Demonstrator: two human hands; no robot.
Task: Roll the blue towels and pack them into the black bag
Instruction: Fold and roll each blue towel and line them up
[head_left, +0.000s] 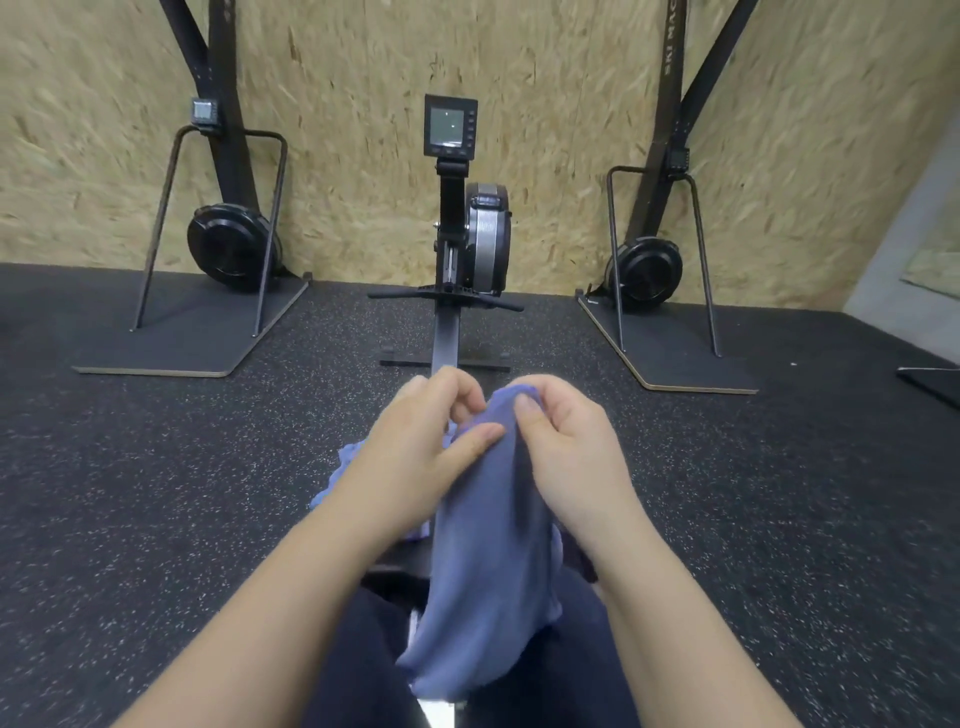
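Two hands hold one blue towel above the lap, in front of a rowing machine.

Head view: the left hand and the right hand both pinch the upper edge of the blue towel with curled fingers; the cloth hangs down between the forearms onto the dark trousers. More blue cloth lies behind the left wrist. The rowing machine stands on the speckled floor near the wooden wall.

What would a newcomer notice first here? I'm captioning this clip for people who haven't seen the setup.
First, the two hands low in the centre: the left hand and right hand pinch the top of a blue towel that hangs down over the person's lap. Behind them a rowing machine stands against the chipboard wall, flanked by two ski machines, left and right.
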